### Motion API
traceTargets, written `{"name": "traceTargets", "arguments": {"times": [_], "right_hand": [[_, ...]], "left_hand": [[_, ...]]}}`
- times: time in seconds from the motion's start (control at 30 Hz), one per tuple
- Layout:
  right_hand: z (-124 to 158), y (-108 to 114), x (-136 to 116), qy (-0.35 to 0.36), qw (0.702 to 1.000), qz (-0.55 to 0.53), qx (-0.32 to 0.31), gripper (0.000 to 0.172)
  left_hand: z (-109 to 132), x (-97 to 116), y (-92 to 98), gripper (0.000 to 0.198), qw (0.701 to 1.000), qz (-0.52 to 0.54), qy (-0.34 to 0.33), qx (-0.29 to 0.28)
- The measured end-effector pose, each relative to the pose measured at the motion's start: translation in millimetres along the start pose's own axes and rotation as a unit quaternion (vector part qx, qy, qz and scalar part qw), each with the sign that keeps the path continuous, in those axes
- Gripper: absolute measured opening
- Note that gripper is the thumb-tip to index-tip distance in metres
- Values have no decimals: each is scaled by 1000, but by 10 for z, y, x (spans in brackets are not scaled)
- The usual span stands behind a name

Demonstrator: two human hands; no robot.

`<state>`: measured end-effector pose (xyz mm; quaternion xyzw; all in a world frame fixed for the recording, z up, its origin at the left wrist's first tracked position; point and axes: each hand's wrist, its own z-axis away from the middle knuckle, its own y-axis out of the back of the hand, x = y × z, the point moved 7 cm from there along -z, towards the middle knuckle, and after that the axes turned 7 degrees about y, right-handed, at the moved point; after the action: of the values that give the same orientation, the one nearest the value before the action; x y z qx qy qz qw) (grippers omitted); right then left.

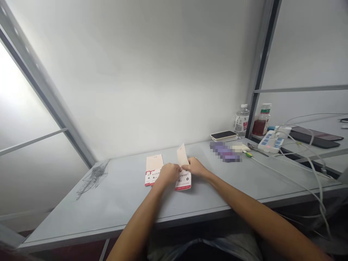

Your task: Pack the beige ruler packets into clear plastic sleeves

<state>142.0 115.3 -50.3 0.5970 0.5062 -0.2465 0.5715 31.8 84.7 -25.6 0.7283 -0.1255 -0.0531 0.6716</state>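
Two pale pink paper packets with red-and-white printed ends lie on the grey table [114, 203]. The left packet [153, 167] lies flat, partly under my left hand [168, 173]. The right packet [183, 181] lies between my hands, and a pale paper flap [182, 155] stands up from it. My left hand is closed in a pinch at the base of that flap. My right hand [196, 167] is closed too, gripping the same flap from the right side.
A phone on a white box [224, 136] sits at the back right. Two bottles [241, 120] [261, 119] stand by a metal post. A blurred purple patch [225, 151], a white power strip [272, 141] and trailing cables [299, 181] lie to the right. Scribbles [92, 177] mark the table's left.
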Motion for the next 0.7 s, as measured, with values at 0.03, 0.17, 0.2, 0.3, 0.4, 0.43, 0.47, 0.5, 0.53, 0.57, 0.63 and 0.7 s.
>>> {"name": "traceTargets", "arguments": {"times": [0.03,0.17,0.2,0.3,0.4,0.43,0.47,0.5,0.53,0.57,0.63,0.7], "right_hand": [[-3,-6,5,0,1000,-1,-2,11],[-9,-23,4,4,1000,-12,-5,11],[-8,-21,1,6,1000,-12,-3,11],[-2,-17,-9,8,1000,-14,2,10],[-2,-21,-19,9,1000,-14,1,11],[-4,-18,-15,5,1000,-16,3,11],[-6,-13,-5,-2,1000,-18,7,11],[-8,-7,6,-10,1000,-22,12,11],[-9,0,19,-18,999,-27,16,11],[-9,8,29,-25,999,-30,20,11],[-8,20,41,-31,999,-34,25,11],[-5,26,46,-33,998,-37,25,11]], "left_hand": [[-2,1,-5,30,1000,-4,4,1],[-14,10,-36,32,1000,-17,21,7],[-18,15,-43,34,999,-20,24,9],[-32,27,-55,36,999,-23,35,18],[-40,24,-58,35,999,-19,43,21],[-41,20,-57,35,999,-15,43,20],[-39,16,-56,34,999,-10,40,19],[-36,12,-53,33,999,-4,35,18],[-32,9,-51,31,999,2,29,17],[-28,6,-48,29,1000,7,22,15],[-21,0,-42,25,1000,16,13,11],[-16,-5,-35,23,1000,21,7,6]]}}
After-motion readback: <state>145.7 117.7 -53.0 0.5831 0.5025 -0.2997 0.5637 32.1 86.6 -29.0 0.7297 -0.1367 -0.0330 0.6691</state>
